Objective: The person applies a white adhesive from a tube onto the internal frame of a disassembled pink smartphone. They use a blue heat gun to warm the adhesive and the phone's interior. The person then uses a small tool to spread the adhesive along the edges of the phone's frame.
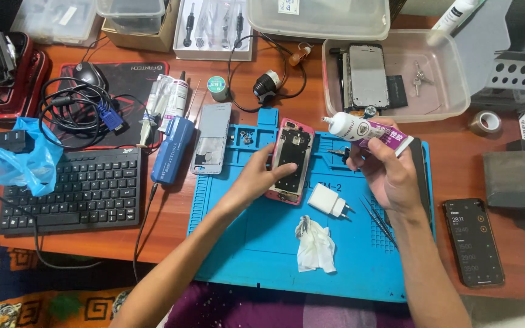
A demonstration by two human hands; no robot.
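From my remote seat, my left hand [261, 177] steadies an opened pink phone frame [291, 159], fingers spread flat over its dark insides, near the top middle of the blue rubbery work mat [256, 249]. My right hand [387, 173] is closed around a white and purple glue tube [366, 130], its nozzle pointing left just above the frame's upper right corner. Room is tight: a white charger plug [329, 201] sits just beside the frame, a crumpled white tissue [315, 245] lies below it, and thin metal tweezers [377, 217] rest by my right wrist. The mat's lower left stretch lies bare. Off the left edge sit a silver phone back [211, 138] and a blue cylindrical tool [172, 150]; a black keyboard [74, 189] fills the wooden desk beyond. A dark phone [474, 242] with a lit screen lies right of the mat.
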